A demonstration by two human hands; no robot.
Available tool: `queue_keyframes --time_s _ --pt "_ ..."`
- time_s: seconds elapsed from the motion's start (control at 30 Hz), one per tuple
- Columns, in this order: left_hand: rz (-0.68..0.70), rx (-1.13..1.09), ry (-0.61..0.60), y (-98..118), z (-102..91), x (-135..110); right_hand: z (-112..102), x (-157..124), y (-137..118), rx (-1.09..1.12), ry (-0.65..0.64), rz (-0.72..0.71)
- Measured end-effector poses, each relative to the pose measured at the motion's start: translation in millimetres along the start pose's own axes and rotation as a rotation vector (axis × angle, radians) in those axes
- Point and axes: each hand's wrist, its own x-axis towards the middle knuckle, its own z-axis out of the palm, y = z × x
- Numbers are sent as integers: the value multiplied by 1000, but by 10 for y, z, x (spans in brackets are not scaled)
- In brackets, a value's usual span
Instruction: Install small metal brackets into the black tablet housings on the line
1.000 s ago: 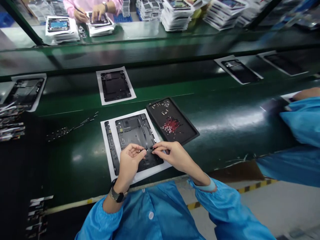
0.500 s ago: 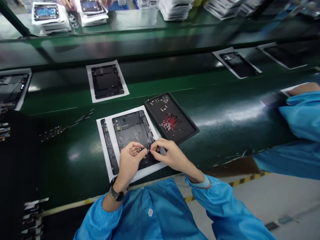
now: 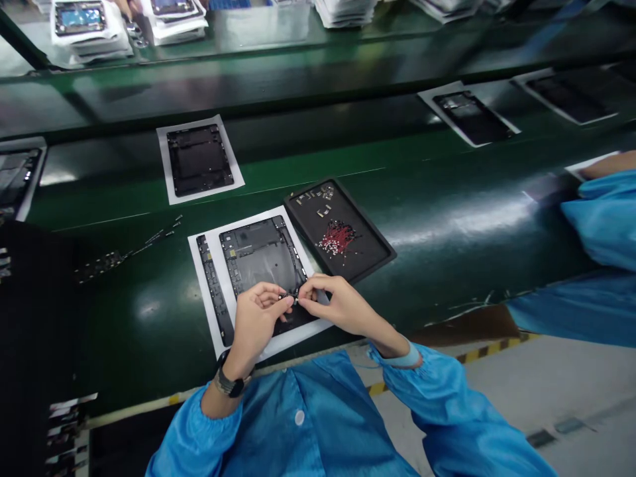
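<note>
A black tablet back frame (image 3: 258, 255) lies on a white sheet (image 3: 203, 278) on the green belt in front of me. Over its near edge, my left hand (image 3: 256, 321) and my right hand (image 3: 338, 305) meet fingertip to fingertip, both pinched on a small dark part (image 3: 292, 297) held just above the frame. A long black strip (image 3: 214, 288) lies on the sheet left of the frame. Just right of it sits a black tray (image 3: 368, 255) with a heap of small red and silver parts (image 3: 336, 237).
More frames on white sheets ride the belt: one behind (image 3: 199, 159), one far left (image 3: 17, 179), two at right (image 3: 470, 116). Small dark parts (image 3: 124, 252) are strewn left. A co-worker's blue sleeve (image 3: 603, 218) reaches in at right. Stacks of sheets stand beyond the belt.
My hands stay pinched on the small part over the frame's near edge. The view has tilted down a little, so everything on the belt sits slightly to the left.
</note>
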Motion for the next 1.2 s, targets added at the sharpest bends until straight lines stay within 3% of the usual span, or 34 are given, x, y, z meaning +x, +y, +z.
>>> queue_keyframes --time_s 0.27,0.67,1.2 --pt "10 63 -7 7 -8 -9 -36 35 4 2 -57 55" --pt "-98 53 -53 85 -13 1 -48 21 85 40 -95 -19" --pt "-59 91 -42 40 16 -13 -56 72 112 92 -123 -30"
